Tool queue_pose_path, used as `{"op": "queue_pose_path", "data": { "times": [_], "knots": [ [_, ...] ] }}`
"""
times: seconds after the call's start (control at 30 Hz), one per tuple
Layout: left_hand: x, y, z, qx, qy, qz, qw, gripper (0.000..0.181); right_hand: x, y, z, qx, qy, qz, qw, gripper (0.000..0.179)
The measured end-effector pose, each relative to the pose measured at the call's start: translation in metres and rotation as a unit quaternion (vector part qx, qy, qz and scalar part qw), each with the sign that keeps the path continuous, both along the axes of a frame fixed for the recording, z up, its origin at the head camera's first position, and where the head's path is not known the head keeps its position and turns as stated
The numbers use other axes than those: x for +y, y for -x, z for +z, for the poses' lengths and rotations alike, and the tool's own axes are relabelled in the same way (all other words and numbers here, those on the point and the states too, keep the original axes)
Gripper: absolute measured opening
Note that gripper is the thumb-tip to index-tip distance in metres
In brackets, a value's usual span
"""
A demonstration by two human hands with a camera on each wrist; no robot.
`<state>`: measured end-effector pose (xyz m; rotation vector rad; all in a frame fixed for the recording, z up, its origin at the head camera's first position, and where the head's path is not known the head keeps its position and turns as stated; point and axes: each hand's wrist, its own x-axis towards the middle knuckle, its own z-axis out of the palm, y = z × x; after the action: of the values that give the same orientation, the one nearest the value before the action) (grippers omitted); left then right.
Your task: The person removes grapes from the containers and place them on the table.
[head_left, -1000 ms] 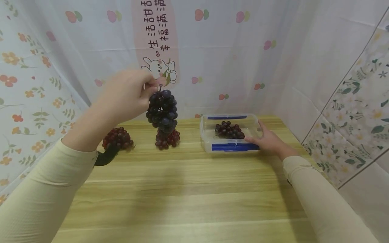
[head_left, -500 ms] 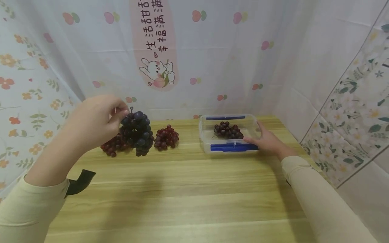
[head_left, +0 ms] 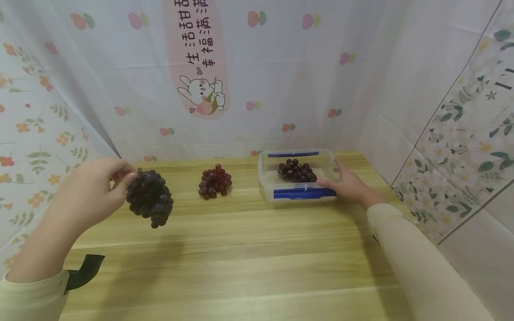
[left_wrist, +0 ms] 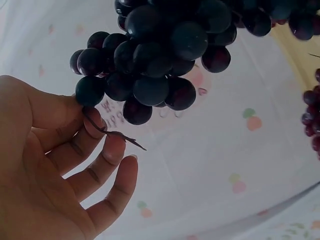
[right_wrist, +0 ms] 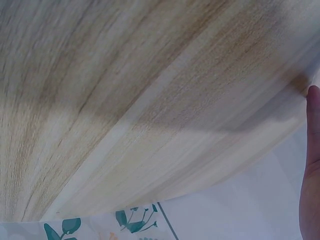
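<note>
By its stem, a bunch of dark purple grapes (head_left: pixel 150 198) hangs from my left hand (head_left: pixel 94 191), pinched between thumb and fingers above the table's left side. Close up in the left wrist view, the dark grapes (left_wrist: pixel 150 60) fill the top, and a thin stem end sticks out past the left hand (left_wrist: pixel 75 155). My right hand (head_left: pixel 351 185) grips the right front corner of a clear food container (head_left: pixel 263 189) with blue clips, thumb over the front rim. Inside lies a bunch of dark red grapes (head_left: pixel 297 170). Only the edge of the right hand (right_wrist: pixel 311 165) appears in the right wrist view.
A bunch of red grapes (head_left: pixel 215 182) lies on the wooden table (head_left: pixel 241 267), between the held bunch and the container. A printed curtain (head_left: pixel 277 89) hangs behind the table, and patterned panels stand left and right. A dark strap (head_left: pixel 86 272) sticks out from the left sleeve.
My left hand has carried the dark grapes left and down, away from the middle. They now hide the spot where the leftmost red bunch was. The right hand stays at the container.
</note>
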<state>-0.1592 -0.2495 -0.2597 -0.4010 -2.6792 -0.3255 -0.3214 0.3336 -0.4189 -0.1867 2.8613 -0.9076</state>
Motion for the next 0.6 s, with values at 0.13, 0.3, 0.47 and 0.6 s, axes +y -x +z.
{"op": "queue_pose_path", "data": {
  "times": [0.13, 0.3, 0.47, 0.6],
  "knots": [
    [-0.012, -0.003, -0.012, -0.007, -0.012, 0.009, 0.9999, 0.009, 0.0, 0.001, 0.001, 0.002, -0.001, -0.002, 1.0, 0.125],
    [-0.029, -0.005, -0.03, -0.022, -0.028, 0.025, 0.9991, 0.008, 0.0, 0.002, -0.001, -0.003, -0.005, -0.003, 1.0, 0.126],
    [-0.044, -0.008, -0.047, -0.028, -0.045, 0.039, 0.9978, 0.01, -0.001, 0.003, -0.001, -0.004, -0.006, -0.002, 1.0, 0.127],
    [-0.051, -0.008, -0.058, -0.037, -0.054, 0.054, 0.9964, 0.011, 0.0, 0.003, -0.001, -0.002, -0.003, -0.001, 1.0, 0.126]
  ]
}}
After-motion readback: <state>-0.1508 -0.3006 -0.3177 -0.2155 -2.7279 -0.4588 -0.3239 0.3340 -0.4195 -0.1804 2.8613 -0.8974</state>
